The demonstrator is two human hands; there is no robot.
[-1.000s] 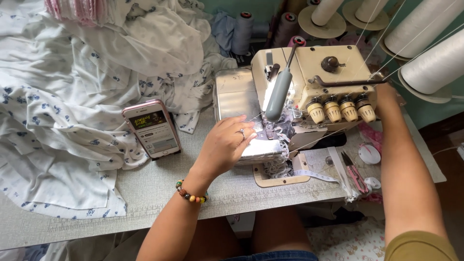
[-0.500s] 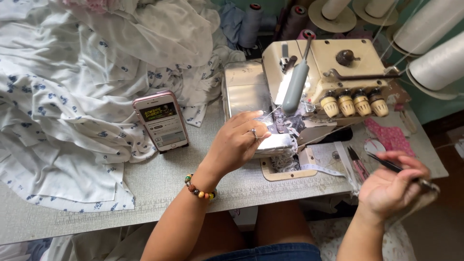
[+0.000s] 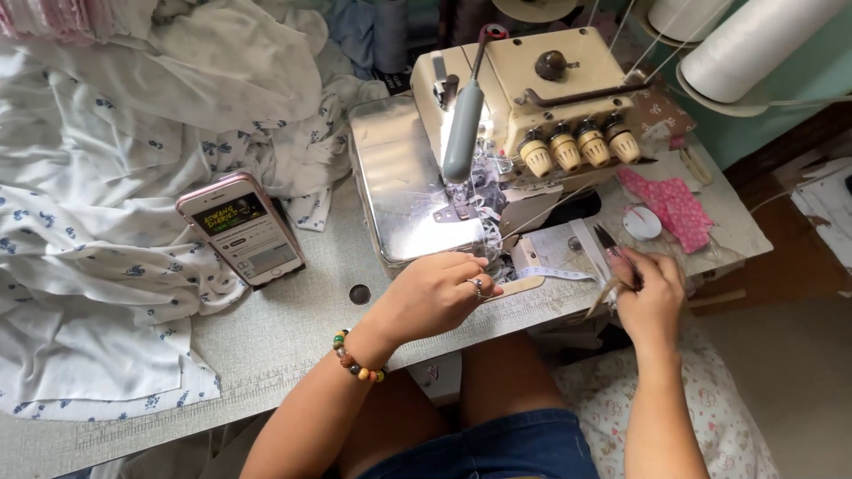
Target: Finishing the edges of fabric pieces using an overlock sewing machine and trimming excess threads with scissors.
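A: Head view. Left hand point(image 3: 435, 297) lay curled, fingers down, on the small white patterned fabric piece point(image 3: 470, 232) at the front of the cream overlock sewing machine point(image 3: 524, 115).

B: Right hand point(image 3: 650, 297) was closed around small dark thread snips point(image 3: 612, 251), above the grey worktop point(image 3: 284, 333) edge. Pink-cased smartphone point(image 3: 241, 228) lay left.

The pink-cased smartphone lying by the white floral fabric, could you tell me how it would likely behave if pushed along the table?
The pink-cased smartphone looks stiff and flat, so it would probably slide as one piece. It lies partly on the white floral fabric, which may bunch and drag. On the speckled grey table it should neither roll nor tip.
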